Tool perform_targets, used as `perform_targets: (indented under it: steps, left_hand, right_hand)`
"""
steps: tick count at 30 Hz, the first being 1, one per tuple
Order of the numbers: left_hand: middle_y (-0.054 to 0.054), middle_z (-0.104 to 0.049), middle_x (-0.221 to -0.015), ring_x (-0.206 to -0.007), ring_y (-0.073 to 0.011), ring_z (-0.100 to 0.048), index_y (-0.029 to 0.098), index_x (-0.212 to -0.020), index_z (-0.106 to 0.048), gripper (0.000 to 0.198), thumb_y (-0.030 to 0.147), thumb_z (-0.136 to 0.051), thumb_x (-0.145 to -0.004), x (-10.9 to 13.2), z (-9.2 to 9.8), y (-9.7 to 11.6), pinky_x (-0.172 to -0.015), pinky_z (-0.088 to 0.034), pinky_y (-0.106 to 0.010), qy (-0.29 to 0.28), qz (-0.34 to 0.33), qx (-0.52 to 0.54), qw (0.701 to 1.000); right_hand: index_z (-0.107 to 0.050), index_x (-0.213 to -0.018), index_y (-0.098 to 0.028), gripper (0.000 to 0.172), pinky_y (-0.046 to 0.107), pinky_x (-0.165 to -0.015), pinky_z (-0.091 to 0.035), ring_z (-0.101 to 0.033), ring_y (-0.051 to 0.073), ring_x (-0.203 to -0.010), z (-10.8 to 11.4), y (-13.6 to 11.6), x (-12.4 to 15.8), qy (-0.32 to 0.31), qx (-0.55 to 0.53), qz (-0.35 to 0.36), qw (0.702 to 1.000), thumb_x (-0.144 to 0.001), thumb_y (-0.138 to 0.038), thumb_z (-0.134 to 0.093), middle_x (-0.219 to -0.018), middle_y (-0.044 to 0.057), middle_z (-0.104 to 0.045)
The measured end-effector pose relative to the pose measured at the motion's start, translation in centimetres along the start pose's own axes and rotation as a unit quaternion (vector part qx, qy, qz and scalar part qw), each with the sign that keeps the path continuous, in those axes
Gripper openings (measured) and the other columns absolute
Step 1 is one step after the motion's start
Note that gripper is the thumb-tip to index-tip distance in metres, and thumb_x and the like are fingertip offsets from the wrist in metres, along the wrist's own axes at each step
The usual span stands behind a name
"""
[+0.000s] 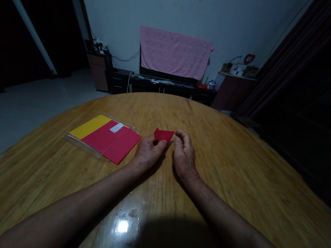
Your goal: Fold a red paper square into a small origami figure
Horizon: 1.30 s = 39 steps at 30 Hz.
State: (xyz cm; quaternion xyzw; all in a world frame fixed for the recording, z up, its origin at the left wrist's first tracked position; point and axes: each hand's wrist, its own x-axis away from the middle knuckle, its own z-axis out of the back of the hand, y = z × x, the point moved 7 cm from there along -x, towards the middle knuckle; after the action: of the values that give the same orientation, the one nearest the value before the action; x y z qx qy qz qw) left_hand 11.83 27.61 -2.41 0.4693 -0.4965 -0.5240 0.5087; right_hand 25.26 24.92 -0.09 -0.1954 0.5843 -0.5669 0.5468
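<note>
A small folded piece of red paper (pixel 164 135) with pointed corners is held just above the wooden table. My left hand (pixel 148 152) grips its lower left part, thumb on top and the other fingers mostly hidden beneath. Beside the paper's right tip is my right hand (pixel 184 154), curved, with its thumb and forefinger slightly apart. The forefinger's tip is at the paper's corner; whether it touches cannot be told. To the left of my left hand lies a clear plastic packet (pixel 85 147) with red sheets (pixel 115 143) and yellow sheets (pixel 89 126) in it.
The round wooden table (pixel 236 175) has its far edge in front of a low black cabinet (pixel 148 85). A pink cloth (pixel 175 52) covers a screen against the wall. Side cabinets stand left and right, and a dark curtain (pixel 275 67) hangs at right.
</note>
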Motion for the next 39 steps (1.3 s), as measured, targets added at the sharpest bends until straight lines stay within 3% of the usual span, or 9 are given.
perform_targets:
  steps: [5,11,20,24,28,31,33,36,39]
  left_hand:
    - [-0.004,-0.062,-0.051,-0.039,-0.01,-0.053,0.011,-0.067,-0.063,0.016,0.02,-0.058,-0.079,1.4,-0.9,-0.4,-0.041,-0.037,-0.02,-0.022,0.132,0.134,0.982]
    - [-0.006,-0.066,-0.057,-0.046,-0.0102,-0.061,0.011,-0.069,-0.058,0.018,0.014,-0.055,-0.086,3.0,-2.5,-0.1,-0.046,-0.045,-0.018,-0.031,0.19,0.327,0.925]
    - [-0.01,-0.068,-0.073,-0.064,-0.0135,-0.069,0.01,-0.07,-0.056,0.017,0.005,-0.052,-0.085,4.6,-1.8,-1.5,-0.051,-0.051,-0.018,0.017,0.243,0.286,0.927]
    - [-0.016,-0.07,-0.093,-0.075,-0.0137,-0.07,0.01,-0.077,-0.059,0.012,0.003,-0.05,-0.082,5.5,-2.1,-1.6,-0.058,-0.052,-0.019,-0.034,0.274,0.262,0.925]
    - [-0.012,-0.069,-0.085,-0.064,-0.0131,-0.067,0.011,-0.085,-0.059,0.009,0.015,-0.051,-0.086,6.8,-2.7,-1.7,-0.05,-0.047,-0.02,-0.138,0.304,0.164,0.928]
    - [-0.006,-0.063,-0.068,-0.05,-0.0119,-0.057,0.013,-0.076,-0.06,0.022,0.028,-0.048,-0.089,6.4,-2.5,-1.1,-0.044,-0.037,-0.022,-0.222,0.187,-0.038,0.956]
    - [-0.003,-0.058,-0.066,-0.055,-0.0126,-0.053,0.016,-0.072,-0.06,0.022,0.027,-0.05,-0.087,5.2,-1.6,1.2,-0.05,-0.039,-0.024,-0.181,-0.041,-0.222,0.957]
    - [-0.008,-0.059,-0.083,-0.073,-0.0191,-0.054,0.016,-0.087,-0.064,0.018,0.024,-0.049,-0.088,4.9,-1.5,3.2,-0.065,-0.044,-0.032,-0.124,-0.305,-0.46,0.825]
    - [-0.01,-0.059,-0.089,-0.081,-0.0207,-0.054,0.014,-0.092,-0.063,0.019,0.022,-0.045,-0.091,4.2,-1.6,2.9,-0.07,-0.045,-0.033,-0.11,-0.371,-0.522,0.76]
  right_hand:
    - [-0.054,-0.119,-0.017,0.04,0.041,-0.091,-0.046,-0.06,0.025,-0.106,0.3,0.8,0.4,-0.037,-0.024,-0.03,0.999,-0.088,-0.04,-0.044,-0.116,0.013,-0.064]
    - [-0.062,-0.108,-0.016,0.038,0.032,-0.072,-0.049,-0.062,0.02,-0.08,0.9,0.3,0.4,-0.066,-0.076,-0.057,0.993,-0.087,-0.045,-0.046,-0.091,0.007,-0.068]
    - [-0.069,-0.077,-0.016,0.024,0.023,-0.051,-0.038,-0.05,0.013,-0.056,0.8,2.2,-0.7,-0.168,0.054,-0.066,0.982,-0.078,-0.035,-0.055,-0.06,-0.001,-0.056]
    - [-0.069,-0.071,-0.016,0.02,0.022,-0.048,-0.034,-0.043,0.011,-0.052,1.4,2.4,-0.9,-0.193,0.094,-0.053,0.975,-0.076,-0.03,-0.056,-0.055,-0.003,-0.049]
    - [-0.069,-0.073,-0.016,0.018,0.022,-0.046,-0.032,-0.04,0.01,-0.05,1.8,2.6,-1.0,-0.196,0.082,-0.07,0.975,-0.076,-0.03,-0.057,-0.054,-0.004,-0.047]
    - [-0.069,-0.073,-0.016,0.019,0.022,-0.047,-0.031,-0.039,0.01,-0.049,1.8,2.6,-1.0,-0.21,0.073,-0.075,0.972,-0.077,-0.031,-0.057,-0.053,-0.004,-0.046]
    - [-0.069,-0.074,-0.016,0.019,0.022,-0.047,-0.03,-0.038,0.01,-0.049,1.8,2.6,-1.0,-0.215,0.061,-0.078,0.972,-0.077,-0.031,-0.058,-0.053,-0.004,-0.045]
    - [-0.07,-0.079,-0.016,0.019,0.022,-0.044,-0.028,-0.037,0.009,-0.047,1.7,2.7,-1.1,-0.216,0.018,-0.104,0.971,-0.075,-0.031,-0.058,-0.052,-0.005,-0.043]
    - [-0.07,-0.082,-0.016,0.018,0.022,-0.042,-0.027,-0.036,0.009,-0.043,1.7,2.7,-1.1,-0.212,-0.016,-0.135,0.968,-0.074,-0.029,-0.06,-0.05,-0.006,-0.043]
